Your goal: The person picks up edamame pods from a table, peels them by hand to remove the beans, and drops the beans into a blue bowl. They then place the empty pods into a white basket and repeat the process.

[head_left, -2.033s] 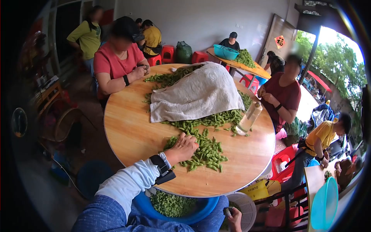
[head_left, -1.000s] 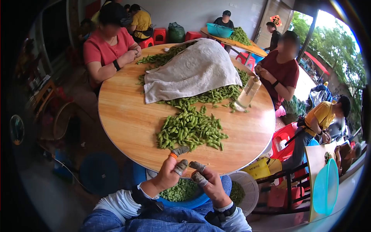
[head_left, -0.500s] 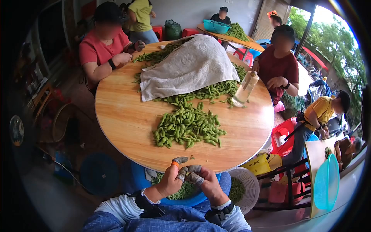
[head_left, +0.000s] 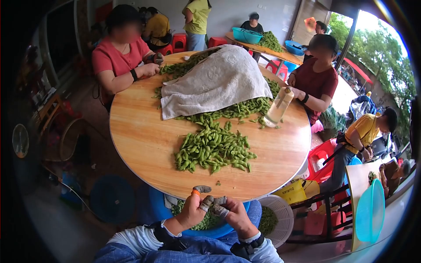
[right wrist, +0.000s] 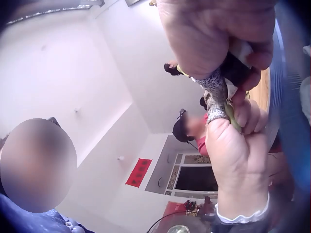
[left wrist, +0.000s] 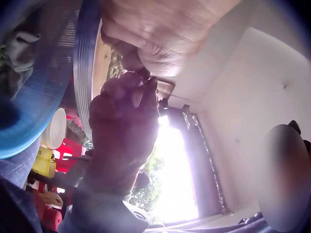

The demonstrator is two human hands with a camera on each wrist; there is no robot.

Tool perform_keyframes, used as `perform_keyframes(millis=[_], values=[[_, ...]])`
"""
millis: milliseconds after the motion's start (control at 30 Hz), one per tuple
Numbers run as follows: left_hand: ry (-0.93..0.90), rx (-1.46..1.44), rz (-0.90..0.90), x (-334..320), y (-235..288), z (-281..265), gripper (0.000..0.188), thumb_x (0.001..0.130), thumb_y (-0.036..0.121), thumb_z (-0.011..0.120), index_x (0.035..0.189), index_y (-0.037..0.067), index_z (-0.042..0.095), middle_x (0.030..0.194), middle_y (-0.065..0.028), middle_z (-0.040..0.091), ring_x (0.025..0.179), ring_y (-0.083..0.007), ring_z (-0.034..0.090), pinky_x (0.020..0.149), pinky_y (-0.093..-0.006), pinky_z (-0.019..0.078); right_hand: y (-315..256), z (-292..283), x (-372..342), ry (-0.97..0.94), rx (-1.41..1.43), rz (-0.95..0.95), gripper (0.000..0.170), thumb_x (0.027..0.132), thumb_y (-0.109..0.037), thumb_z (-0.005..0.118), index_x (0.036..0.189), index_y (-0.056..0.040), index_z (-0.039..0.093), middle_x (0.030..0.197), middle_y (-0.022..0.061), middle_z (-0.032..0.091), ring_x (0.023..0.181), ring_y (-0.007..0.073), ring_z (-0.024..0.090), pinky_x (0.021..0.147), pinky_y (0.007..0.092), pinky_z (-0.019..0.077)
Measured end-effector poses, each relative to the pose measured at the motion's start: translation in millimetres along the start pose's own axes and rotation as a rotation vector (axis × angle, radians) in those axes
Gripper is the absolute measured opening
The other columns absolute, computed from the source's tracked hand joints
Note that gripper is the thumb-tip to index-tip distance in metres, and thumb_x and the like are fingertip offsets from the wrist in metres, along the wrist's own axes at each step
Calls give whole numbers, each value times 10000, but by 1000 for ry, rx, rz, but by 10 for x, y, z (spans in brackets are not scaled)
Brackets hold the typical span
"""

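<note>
My left hand (head_left: 191,213) and right hand (head_left: 240,218) meet in front of the near table edge, over a blue basin (head_left: 158,206). Grey wrapping covers the thumbs and some fingertips. In the right wrist view, the left hand's curled fingers grip a green edamame pod (right wrist: 233,117), partly hidden by fingers. The right fingers and thumb pinch at the pod's other end. Shelled green beans (head_left: 202,224) lie in the basin below. Just beyond the hands, a heap of edamame pods (head_left: 210,149) lies on the round wooden table (head_left: 144,140).
A pale towel (head_left: 215,81) covers a larger pod mound. A clear bottle (head_left: 279,107) stands right of it. A white basket (head_left: 285,215) with green contents sits low at the right. People sit at the table's left and right sides. A yellow bag (head_left: 293,191) is beyond the basket.
The left hand has come back from the pod heap and the right hand up from beside the white basket. They now work together over the basin. A person in yellow-green moved across the back.
</note>
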State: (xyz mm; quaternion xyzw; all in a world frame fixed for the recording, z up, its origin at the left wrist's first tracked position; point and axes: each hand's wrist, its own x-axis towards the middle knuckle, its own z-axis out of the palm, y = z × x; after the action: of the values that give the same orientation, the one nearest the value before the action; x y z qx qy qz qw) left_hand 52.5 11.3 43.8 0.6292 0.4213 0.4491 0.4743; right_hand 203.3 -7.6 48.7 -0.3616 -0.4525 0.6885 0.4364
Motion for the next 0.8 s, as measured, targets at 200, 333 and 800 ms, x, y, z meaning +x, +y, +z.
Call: perform_keyframes(millis=[200, 333, 800], values=[[-320, -381, -294, -8, -246, -161, 178, 864, 104, 382, 1002, 15, 454, 632, -13, 505, 548, -54, 443, 495, -196, 359, -67, -74, -57, -13, 41, -48, 207, 803, -49, 540, 1001, 12, 546, 925, 30, 587, 857, 93, 529, 766, 239, 419], [-641, -592, -473, -39, -196, -274, 184, 873, 112, 344, 985, 51, 477, 648, 25, 448, 559, -34, 379, 489, -176, 289, -99, -118, -81, -13, 15, -44, 236, 780, -85, 585, 989, 19, 552, 904, 44, 601, 820, 112, 556, 745, 245, 438], [-311, 422, 296, 44, -16, -244, 270, 755, 169, 548, 963, 0, 521, 833, -124, 568, 733, -277, 557, 662, -352, 428, -113, -39, -106, 167, 32, -22, 260, 801, -245, 571, 917, -13, 579, 769, -15, 568, 677, 65, 484, 611, 194, 369]])
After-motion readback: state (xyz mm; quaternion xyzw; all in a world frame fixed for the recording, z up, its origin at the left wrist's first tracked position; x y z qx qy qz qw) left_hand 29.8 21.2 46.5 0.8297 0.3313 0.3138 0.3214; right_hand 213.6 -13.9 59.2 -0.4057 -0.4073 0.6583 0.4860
